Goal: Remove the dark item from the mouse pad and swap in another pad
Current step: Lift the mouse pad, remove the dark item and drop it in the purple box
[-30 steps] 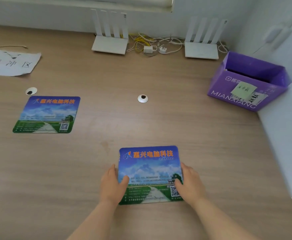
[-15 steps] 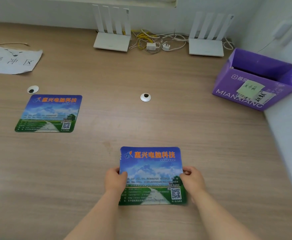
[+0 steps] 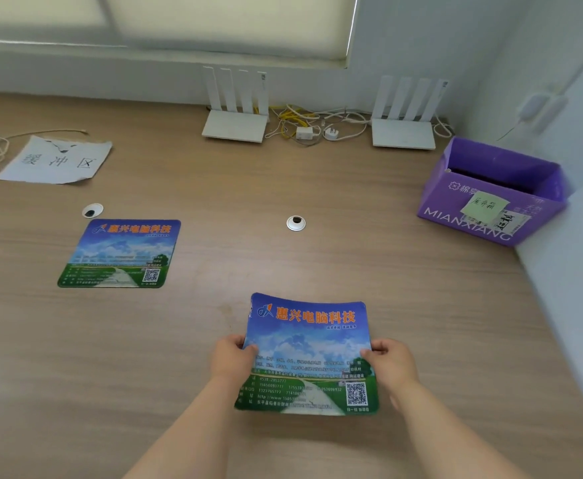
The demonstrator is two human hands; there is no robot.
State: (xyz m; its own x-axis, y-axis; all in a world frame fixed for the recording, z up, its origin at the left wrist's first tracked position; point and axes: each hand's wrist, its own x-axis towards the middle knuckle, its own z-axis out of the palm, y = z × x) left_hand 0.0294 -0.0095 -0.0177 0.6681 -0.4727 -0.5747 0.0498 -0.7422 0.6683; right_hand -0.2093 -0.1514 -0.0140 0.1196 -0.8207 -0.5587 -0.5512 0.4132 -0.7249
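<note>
Lifted off the desk (image 3: 421, 305) now — near mouse pad (image 3: 309, 344), both hands (image 3: 229, 357) gripping.

Wood-grain surface (image 3: 317, 188) meets pale wall (image 3: 421, 46) at back; window with drawn cream blind (image 3: 214, 22) above; soft, even daylight; white ledge (image 3: 570, 288) at right.

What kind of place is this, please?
Probably an office or computer workroom: a long wooden desk along a wall, two white routers with tangled cables, and printed mouse pads on the desk.
</note>
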